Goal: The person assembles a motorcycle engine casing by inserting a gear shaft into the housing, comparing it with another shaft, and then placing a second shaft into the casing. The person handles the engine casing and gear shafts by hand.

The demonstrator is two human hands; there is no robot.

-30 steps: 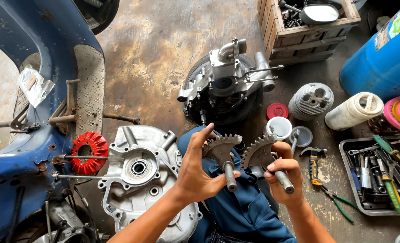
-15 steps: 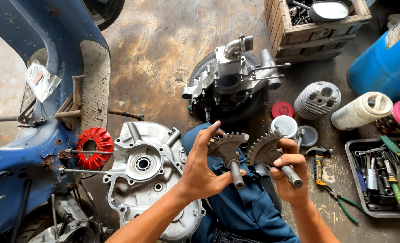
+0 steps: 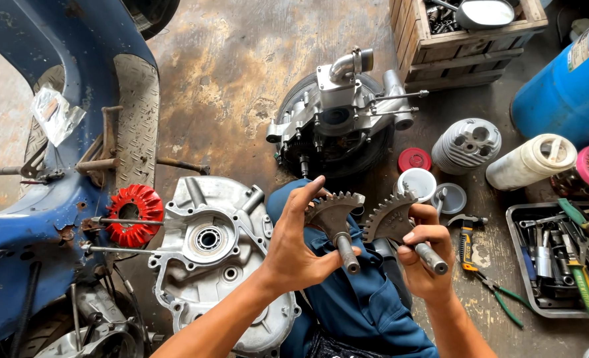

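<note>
My left hand [image 3: 301, 248] holds a fan-shaped toothed steel gear on a short shaft [image 3: 335, 219], gripped between thumb and palm with the fingers raised. My right hand [image 3: 426, 258] is closed around a second, similar toothed gear on a shaft [image 3: 389, 222]. The two gears sit side by side, teeth up, almost touching, above my blue-clad knee [image 3: 357, 298].
A silver engine case half [image 3: 215, 245] lies on the floor at left, beside a red fan wheel [image 3: 135, 213] and a blue scooter body [image 3: 29, 219]. An engine block [image 3: 337, 122] lies ahead. A tool tray [image 3: 563, 255], pliers [image 3: 493, 285], a cylinder head [image 3: 467, 144], a wooden crate [image 3: 470, 40] and a blue drum [image 3: 570, 86] stand right.
Both hands keep the two gears; the gears have come slightly closer together and lower in view as my head shifted a little.
</note>
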